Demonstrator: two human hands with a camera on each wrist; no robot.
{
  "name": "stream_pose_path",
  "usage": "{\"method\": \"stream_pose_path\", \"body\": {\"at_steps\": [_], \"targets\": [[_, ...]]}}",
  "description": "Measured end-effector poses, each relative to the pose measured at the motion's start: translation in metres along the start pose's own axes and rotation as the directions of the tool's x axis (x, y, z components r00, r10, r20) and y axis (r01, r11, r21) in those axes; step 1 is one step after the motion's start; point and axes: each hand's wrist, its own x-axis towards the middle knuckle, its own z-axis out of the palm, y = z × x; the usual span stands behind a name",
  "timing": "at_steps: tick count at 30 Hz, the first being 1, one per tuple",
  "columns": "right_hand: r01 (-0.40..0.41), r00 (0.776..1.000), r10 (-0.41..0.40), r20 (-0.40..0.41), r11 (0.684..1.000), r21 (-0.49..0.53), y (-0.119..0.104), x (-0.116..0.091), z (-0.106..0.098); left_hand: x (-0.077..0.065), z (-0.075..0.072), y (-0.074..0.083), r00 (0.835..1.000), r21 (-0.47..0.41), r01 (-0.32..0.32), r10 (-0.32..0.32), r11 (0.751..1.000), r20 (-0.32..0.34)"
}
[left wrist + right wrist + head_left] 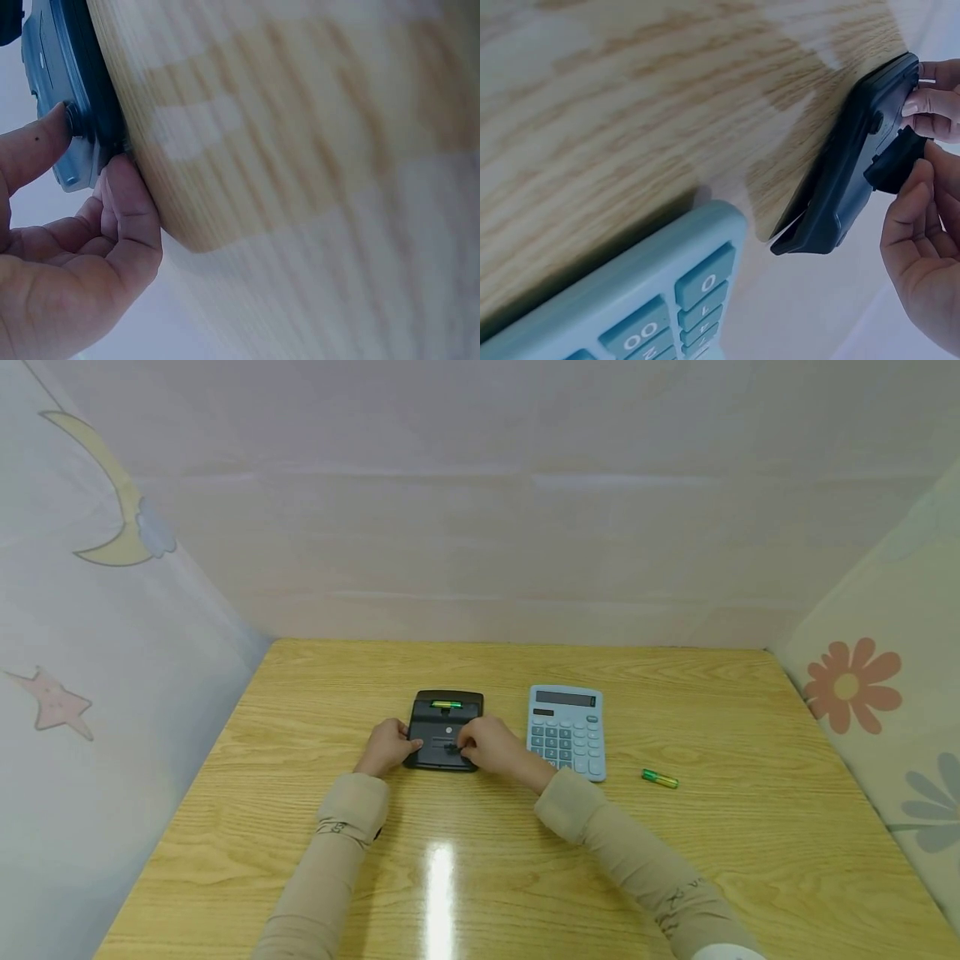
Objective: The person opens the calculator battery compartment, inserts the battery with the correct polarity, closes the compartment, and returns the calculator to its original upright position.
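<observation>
A black calculator lies face down on the table, its back uppermost. In its uncovered battery slot, near the far edge, sits a green-and-yellow battery. My left hand holds the calculator's left edge, thumb on the back and fingers along the side, as the left wrist view shows. Between thumb and fingers, my right hand pinches a small black battery cover above the calculator's back. The right wrist view shows the cover tilted; whether it touches the calculator I cannot tell.
A light blue calculator lies face up just right of the black one, close under the right forearm. Farther right, a loose green-and-yellow battery lies on the wooden table. Fabric walls border the table's back and sides.
</observation>
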Motion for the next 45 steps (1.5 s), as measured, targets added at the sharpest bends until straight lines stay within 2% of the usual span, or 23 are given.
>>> {"method": "stream_pose_path", "body": {"at_steps": [10, 23, 32, 45], "targets": [[-0.033, 0.997, 0.030, -0.071, 0.999, -0.040, -0.001, 0.007, -0.002, 0.003, 0.000, -0.003, 1.000, -0.014, 0.013, -0.013, 1.000, -0.002], [-0.048, 0.987, 0.032, -0.159, 0.994, -0.096, -0.001, 0.022, -0.001, 0.001, -0.002, -0.001, 1.000, -0.017, -0.013, 0.013, 1.000, -0.008], [-0.058, 0.973, 0.036, -0.228, 0.994, -0.091, 0.000, 0.032, -0.003, 0.002, -0.001, -0.003, 1.000, -0.006, -0.023, 0.023, 1.000, -0.011], [-0.087, 0.970, 0.056, -0.236, 0.988, -0.126, 0.004, 0.048, -0.001, 0.003, 0.000, -0.002, 1.000, -0.013, -0.018, 0.018, 1.000, 0.002]]}}
